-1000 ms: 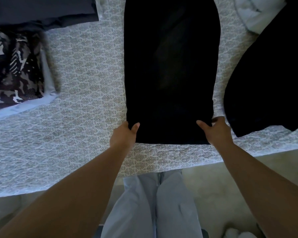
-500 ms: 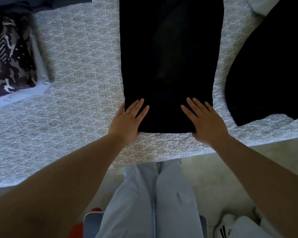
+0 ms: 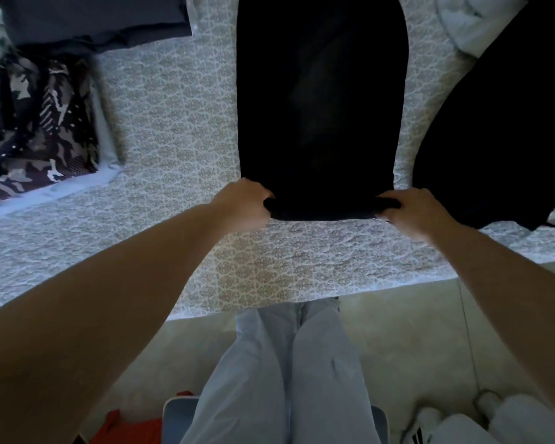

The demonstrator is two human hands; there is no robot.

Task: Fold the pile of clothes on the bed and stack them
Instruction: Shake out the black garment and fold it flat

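Both hands grip the near hem of the black garment on the bed: left hand and right hand at opposite corners. No readable writing.

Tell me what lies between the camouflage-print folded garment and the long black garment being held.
Only bare patterned bedspread, seen in the head view.
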